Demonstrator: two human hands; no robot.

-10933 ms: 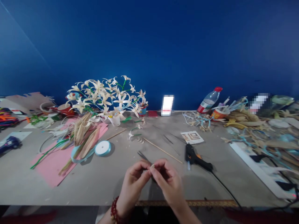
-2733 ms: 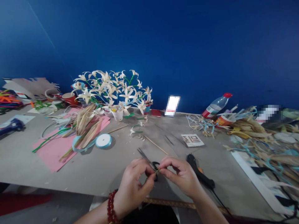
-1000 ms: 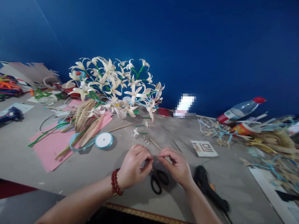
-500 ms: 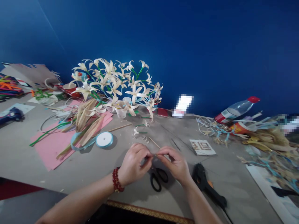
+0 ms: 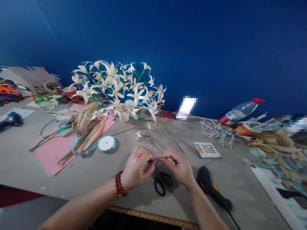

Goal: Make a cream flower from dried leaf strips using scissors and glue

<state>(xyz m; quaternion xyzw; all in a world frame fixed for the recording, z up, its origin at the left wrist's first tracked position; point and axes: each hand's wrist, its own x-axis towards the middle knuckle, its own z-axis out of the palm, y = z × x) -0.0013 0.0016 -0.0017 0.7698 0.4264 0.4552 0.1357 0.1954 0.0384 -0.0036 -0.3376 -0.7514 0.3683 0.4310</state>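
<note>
The left hand and right hand pinch a tiny, blurred strand at their fingertips, its long axis seemingly crosswise, neither hand nearer; scissors lie just below the fingers.

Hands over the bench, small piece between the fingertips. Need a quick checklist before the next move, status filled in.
1. Piece gripped: ok; left hand and right hand both pinch it.
2. Piece undamaged: cannot tell; too small, and fingertips cover much of it.
3. Scissors put down: ok; they lie on the table, handles showing.
4. Scissors shut: cannot tell; the hands hide the blades.
5. Glue gun cool: cannot tell; it lies beside the right forearm, and nothing visible shows its heat.
6. Ribbon fully wound: not ok; a loose tail trails off the spool.
</note>
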